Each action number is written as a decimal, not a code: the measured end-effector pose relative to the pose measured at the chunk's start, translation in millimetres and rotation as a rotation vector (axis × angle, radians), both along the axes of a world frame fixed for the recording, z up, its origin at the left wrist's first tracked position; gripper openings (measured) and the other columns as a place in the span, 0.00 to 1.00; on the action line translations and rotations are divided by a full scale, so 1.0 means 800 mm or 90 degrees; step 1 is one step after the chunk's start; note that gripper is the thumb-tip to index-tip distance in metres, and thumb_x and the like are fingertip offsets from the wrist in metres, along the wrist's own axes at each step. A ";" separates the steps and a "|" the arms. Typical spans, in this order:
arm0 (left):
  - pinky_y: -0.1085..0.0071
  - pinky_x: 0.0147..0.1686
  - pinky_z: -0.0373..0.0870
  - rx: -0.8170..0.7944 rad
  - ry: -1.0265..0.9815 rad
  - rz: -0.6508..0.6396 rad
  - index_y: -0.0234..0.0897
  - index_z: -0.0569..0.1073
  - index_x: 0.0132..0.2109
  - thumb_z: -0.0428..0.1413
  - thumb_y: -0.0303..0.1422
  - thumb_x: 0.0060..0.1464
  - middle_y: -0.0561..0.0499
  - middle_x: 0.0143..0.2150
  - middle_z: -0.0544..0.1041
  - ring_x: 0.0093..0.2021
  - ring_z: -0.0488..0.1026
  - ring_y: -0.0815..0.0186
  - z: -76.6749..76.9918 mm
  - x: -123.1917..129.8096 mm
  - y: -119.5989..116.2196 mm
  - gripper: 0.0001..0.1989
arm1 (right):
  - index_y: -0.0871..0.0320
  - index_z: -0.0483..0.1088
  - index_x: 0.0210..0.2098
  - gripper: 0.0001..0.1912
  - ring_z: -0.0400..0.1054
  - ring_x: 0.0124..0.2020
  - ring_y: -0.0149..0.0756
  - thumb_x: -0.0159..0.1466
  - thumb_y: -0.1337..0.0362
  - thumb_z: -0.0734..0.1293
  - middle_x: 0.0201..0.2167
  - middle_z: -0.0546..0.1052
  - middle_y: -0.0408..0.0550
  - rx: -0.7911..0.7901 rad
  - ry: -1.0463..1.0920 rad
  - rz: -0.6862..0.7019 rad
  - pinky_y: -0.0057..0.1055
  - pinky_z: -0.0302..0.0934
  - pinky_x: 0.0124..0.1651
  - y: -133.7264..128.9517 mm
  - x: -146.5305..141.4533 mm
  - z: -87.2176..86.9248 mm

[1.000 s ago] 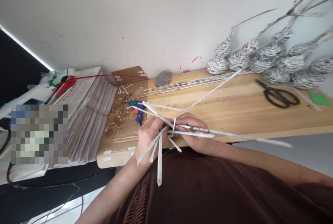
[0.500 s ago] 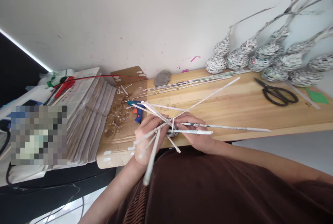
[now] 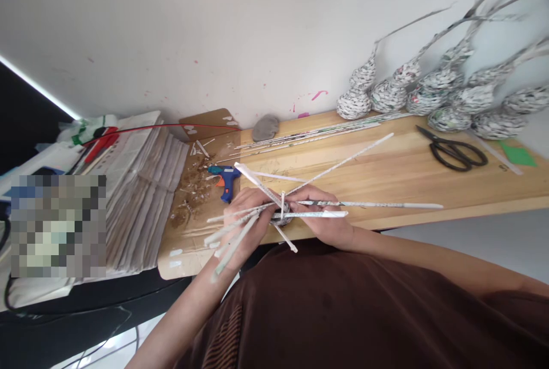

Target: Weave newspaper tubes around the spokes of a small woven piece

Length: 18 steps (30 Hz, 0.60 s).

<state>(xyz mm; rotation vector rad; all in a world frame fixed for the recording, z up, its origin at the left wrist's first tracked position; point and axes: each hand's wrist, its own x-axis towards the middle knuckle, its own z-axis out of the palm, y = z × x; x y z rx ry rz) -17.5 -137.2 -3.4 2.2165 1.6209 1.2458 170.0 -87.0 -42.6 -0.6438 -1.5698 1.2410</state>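
the left hand [image 3: 254, 231] and right hand [image 3: 328, 228] both grip a small paper weaving [image 3: 281, 220] at the desk [image 3: 386, 180], thin tubes [image 3: 317, 214] splaying outward.

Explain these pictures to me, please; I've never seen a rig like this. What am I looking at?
There's no machine: one head-worn camera looks forward and down at a person's bare hands. The left hand and right hand hold a small woven paper piece between them, with rolled paper tubes sticking outward. On the wooden tabletop lie loose tubes, a grey lump and scissors; woven paper shapes sit at the back right. A blue glue gun rests on cardboard, near stacked papers.
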 end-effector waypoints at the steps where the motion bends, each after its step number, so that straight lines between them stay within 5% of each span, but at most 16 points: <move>1: 0.69 0.47 0.75 -0.004 -0.008 -0.015 0.43 0.81 0.43 0.60 0.27 0.59 0.51 0.42 0.83 0.42 0.79 0.65 0.002 0.000 0.001 0.08 | 0.56 0.80 0.38 0.05 0.78 0.40 0.38 0.64 0.63 0.71 0.37 0.81 0.50 -0.001 0.004 -0.004 0.34 0.73 0.43 0.000 0.000 -0.001; 11: 0.69 0.44 0.75 0.005 0.021 0.004 0.42 0.81 0.35 0.57 0.28 0.61 0.52 0.38 0.83 0.39 0.79 0.65 0.012 0.005 0.006 0.09 | 0.56 0.81 0.37 0.09 0.79 0.41 0.41 0.63 0.57 0.72 0.38 0.83 0.51 -0.074 -0.030 0.022 0.36 0.73 0.45 0.006 0.002 0.003; 18: 0.72 0.44 0.76 0.063 0.045 0.044 0.40 0.81 0.36 0.58 0.28 0.61 0.50 0.38 0.83 0.38 0.80 0.66 0.013 0.014 0.001 0.08 | 0.58 0.77 0.31 0.14 0.76 0.30 0.35 0.59 0.53 0.74 0.28 0.81 0.45 -0.234 -0.001 0.046 0.32 0.72 0.36 0.010 -0.006 0.017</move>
